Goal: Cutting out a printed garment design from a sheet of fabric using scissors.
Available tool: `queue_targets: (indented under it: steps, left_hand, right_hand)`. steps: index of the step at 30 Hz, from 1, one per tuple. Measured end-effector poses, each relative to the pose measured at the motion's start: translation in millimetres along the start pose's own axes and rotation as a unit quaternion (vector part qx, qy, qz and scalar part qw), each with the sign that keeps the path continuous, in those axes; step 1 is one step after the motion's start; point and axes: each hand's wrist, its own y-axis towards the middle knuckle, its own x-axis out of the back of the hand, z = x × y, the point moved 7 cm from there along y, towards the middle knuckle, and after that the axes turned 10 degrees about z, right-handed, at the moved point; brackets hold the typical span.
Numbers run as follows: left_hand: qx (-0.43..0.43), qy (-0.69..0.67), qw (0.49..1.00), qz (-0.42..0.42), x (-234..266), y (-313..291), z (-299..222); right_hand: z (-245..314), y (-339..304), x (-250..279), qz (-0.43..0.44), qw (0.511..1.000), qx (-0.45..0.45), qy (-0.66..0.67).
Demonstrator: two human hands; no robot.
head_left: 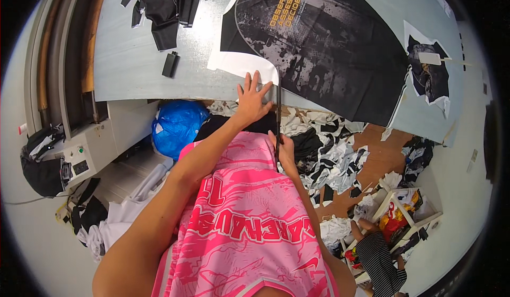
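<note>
A large printed black and grey fabric panel (329, 47) lies flat on the table, with a white margin (241, 62) along its near left edge. My left hand (254, 101) rests on that white margin, fingers spread and pressing it down. Close to the table's near edge, my right hand (286, 149) grips a pair of long dark scissors (278, 103). Their blades point away from me, along the line where the white margin meets the dark print. My palm partly hides the scissors' handles.
Black cut pieces (167, 10) and a small black box-shaped object (170, 64) lie on the table (127, 79). A printed scrap (429, 74) sits far right. Below are a blue plastic bag (179, 128), heaped fabric scraps (340, 159), and a person in a striped shirt (380, 262) beside a shelf (390, 201).
</note>
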Motion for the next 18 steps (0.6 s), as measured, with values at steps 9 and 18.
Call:
queue_targets:
  steps: [9,18]
  left_hand:
    - [-0.005,-0.009,1.0,-0.016,-4,-1,7]
    - [0.06,-0.059,0.985,-0.151,13,9,30]
  right_hand:
    - [-5,-7,16,-0.008,1.0,-0.005,-0.019]
    - [5,-1,38,0.061,0.996,-0.025,-0.054]
